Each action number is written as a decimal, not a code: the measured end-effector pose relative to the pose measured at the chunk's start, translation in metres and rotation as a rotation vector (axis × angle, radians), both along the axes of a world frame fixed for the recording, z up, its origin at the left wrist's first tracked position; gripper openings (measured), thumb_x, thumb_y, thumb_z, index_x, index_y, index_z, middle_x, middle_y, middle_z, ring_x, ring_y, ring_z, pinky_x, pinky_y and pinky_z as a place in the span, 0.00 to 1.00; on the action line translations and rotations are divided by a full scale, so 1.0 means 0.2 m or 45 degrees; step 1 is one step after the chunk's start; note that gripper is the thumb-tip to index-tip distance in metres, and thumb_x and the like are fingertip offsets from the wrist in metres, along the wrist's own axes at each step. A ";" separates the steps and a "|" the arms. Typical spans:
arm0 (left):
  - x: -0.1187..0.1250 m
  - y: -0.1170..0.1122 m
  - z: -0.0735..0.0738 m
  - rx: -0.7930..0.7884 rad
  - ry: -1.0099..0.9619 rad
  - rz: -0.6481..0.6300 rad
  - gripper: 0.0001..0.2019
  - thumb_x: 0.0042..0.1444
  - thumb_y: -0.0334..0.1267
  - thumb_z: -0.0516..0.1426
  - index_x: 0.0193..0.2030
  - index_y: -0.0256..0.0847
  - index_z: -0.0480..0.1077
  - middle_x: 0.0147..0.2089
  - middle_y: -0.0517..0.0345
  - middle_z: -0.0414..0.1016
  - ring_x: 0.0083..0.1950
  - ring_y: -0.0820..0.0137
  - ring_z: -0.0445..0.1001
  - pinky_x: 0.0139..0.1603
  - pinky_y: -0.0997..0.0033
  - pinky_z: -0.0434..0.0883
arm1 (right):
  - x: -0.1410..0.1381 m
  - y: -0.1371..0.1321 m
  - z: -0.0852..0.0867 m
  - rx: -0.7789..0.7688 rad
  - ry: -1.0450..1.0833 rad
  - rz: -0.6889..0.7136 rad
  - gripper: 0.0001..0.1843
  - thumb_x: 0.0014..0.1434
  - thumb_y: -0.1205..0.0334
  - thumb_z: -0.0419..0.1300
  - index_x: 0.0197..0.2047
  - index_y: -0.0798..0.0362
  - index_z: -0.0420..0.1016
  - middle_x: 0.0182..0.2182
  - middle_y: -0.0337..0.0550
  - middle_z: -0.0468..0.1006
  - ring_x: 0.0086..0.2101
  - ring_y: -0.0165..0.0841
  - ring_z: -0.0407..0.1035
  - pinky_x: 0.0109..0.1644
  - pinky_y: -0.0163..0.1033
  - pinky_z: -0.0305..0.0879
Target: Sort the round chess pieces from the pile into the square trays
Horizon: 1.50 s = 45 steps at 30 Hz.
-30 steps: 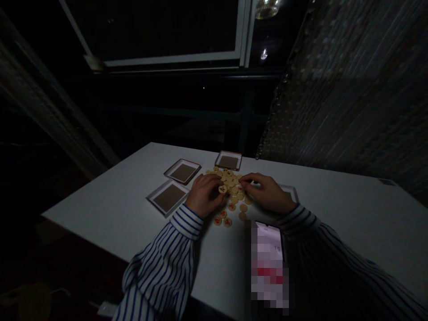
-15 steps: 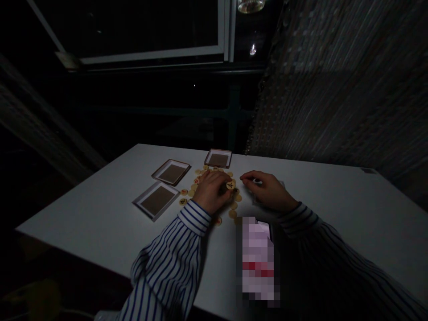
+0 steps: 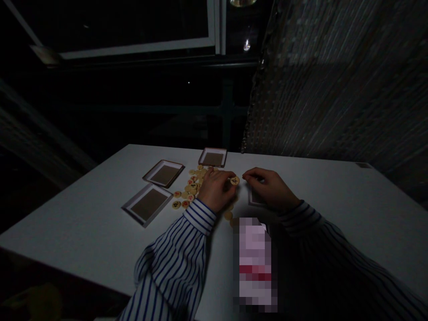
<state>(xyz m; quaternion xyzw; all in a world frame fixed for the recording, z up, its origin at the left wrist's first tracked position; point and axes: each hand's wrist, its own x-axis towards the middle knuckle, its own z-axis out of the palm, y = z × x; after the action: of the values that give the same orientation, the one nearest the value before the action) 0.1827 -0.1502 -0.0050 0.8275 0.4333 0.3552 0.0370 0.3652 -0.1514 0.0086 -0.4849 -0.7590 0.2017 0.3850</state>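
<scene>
Room: dark; a white window frame (image 3: 133, 47) at the back, a woven curtain (image 3: 334, 89) to your right, and a white counter (image 3: 83, 232) under your hands.
Left grip (image 3: 216, 189): clenched on a round piece (image 3: 234, 180), which is pinched at your fingertips with its black mark facing up.
Right grip (image 3: 270, 191): fingers curled, thumb and forefinger close together just right of the round piece. You cannot tell whether it holds anything. It lies over a shallow tray (image 3: 251, 200).
Loose pieces (image 3: 189, 189): scattered just left of your left grip, marked red or black.
Empty trays: a near tray (image 3: 147, 205) and a middle tray (image 3: 163, 173) further left of the left grip, and a far tray (image 3: 213, 157) just beyond it.
</scene>
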 end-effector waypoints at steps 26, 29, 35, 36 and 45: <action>0.06 -0.05 -0.15 0.023 0.018 -0.007 0.12 0.52 0.39 0.56 0.43 0.41 0.64 0.41 0.56 0.76 0.44 0.67 0.73 0.60 0.53 0.54 | 0.04 0.03 -0.02 -0.263 -0.070 0.214 0.08 0.51 0.59 0.56 0.32 0.54 0.74 0.26 0.39 0.77 0.28 0.30 0.70 0.31 0.33 0.64; 0.06 -0.05 -0.15 0.038 0.002 -0.014 0.12 0.51 0.38 0.57 0.43 0.40 0.64 0.40 0.56 0.75 0.43 0.67 0.73 0.60 0.53 0.55 | 0.04 0.03 -0.02 -0.322 -0.036 0.240 0.09 0.51 0.59 0.56 0.32 0.54 0.73 0.26 0.39 0.76 0.28 0.30 0.70 0.30 0.33 0.64; 0.07 -0.06 -0.15 -0.120 -0.224 0.017 0.12 0.48 0.38 0.59 0.41 0.40 0.66 0.38 0.53 0.74 0.41 0.65 0.72 0.47 0.60 0.66 | 0.03 0.03 -0.01 -0.356 0.044 0.229 0.09 0.50 0.60 0.57 0.33 0.55 0.73 0.26 0.41 0.76 0.28 0.30 0.69 0.32 0.34 0.64; 0.07 -0.06 -0.15 -0.195 -0.326 0.026 0.13 0.48 0.38 0.59 0.41 0.40 0.66 0.37 0.54 0.74 0.39 0.67 0.72 0.42 0.64 0.68 | 0.03 0.03 -0.01 -0.336 0.058 0.219 0.09 0.50 0.59 0.57 0.33 0.55 0.73 0.26 0.41 0.76 0.28 0.30 0.69 0.32 0.35 0.64; 0.12 -0.08 -0.12 -1.074 -1.361 -0.147 0.18 0.36 0.36 0.64 0.35 0.36 0.63 0.25 0.61 0.73 0.26 0.76 0.71 0.29 0.75 0.68 | 0.02 0.03 -0.02 -0.279 0.128 0.172 0.09 0.51 0.59 0.58 0.33 0.55 0.73 0.27 0.41 0.76 0.29 0.30 0.69 0.33 0.35 0.65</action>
<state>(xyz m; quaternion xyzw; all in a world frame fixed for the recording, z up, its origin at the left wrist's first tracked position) 0.2069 -0.1671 -0.0283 0.4752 0.4120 0.5133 0.5839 0.3696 -0.1457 0.0053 -0.4611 -0.7430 0.3329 0.3528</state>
